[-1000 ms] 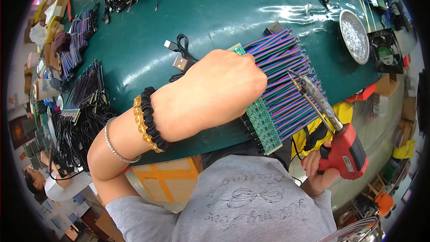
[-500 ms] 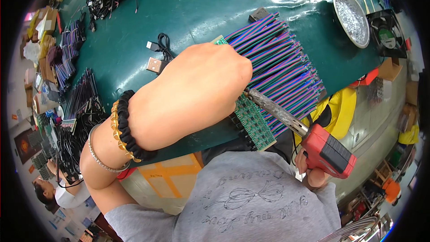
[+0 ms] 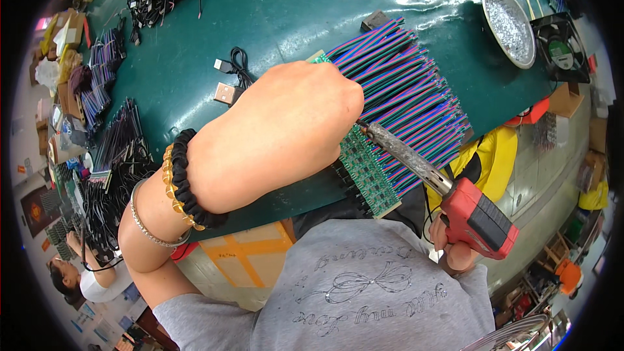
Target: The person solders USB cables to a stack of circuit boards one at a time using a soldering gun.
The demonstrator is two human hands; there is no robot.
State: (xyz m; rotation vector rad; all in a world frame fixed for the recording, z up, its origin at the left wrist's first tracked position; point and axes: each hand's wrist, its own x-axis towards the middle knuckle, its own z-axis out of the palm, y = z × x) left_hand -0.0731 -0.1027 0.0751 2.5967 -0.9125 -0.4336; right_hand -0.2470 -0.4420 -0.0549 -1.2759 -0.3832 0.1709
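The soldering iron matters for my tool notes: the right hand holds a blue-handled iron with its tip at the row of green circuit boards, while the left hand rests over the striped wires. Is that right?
Not quite: the head view shows the soldering iron has a red handle, not blue. The rest holds: the right hand holds it with the tip at the green circuit boards, and the left hand rests over the striped wires.

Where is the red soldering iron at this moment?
In the head view, the red soldering iron is at lower right, in the right hand; its tip reaches the green circuit boards beside the left hand.
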